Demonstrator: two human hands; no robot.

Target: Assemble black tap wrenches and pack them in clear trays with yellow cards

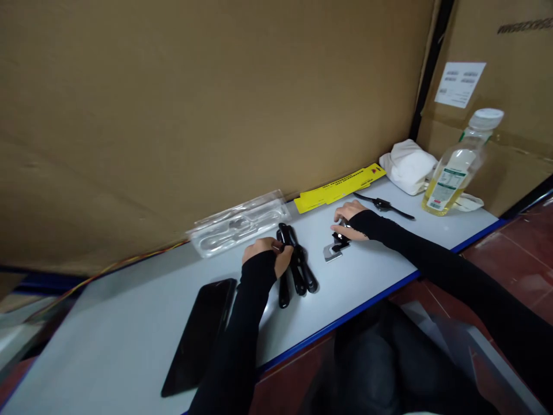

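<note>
My left hand [268, 256] is closed around the upper part of a black spokeshave body [283, 288] in a small pile. More black spokeshave bodies [302, 268] lie side by side against it. To the right, my right hand [349, 221] curls over small black and silver metal parts [339, 245], its fingers around one of them. A flat silver blade [332, 252] lies at the near edge of these parts. Beyond the right hand lies what looks like an assembled black spokeshave [383, 204], apart from the hand.
Clear plastic blister packs [239, 226] and yellow printed cards [337, 189] lie along the cardboard wall [216, 104]. A black phone [199, 334] rests left of my forearm. At the far right stand a bottle of yellow liquid [453, 173] and a white cloth bundle [408, 164].
</note>
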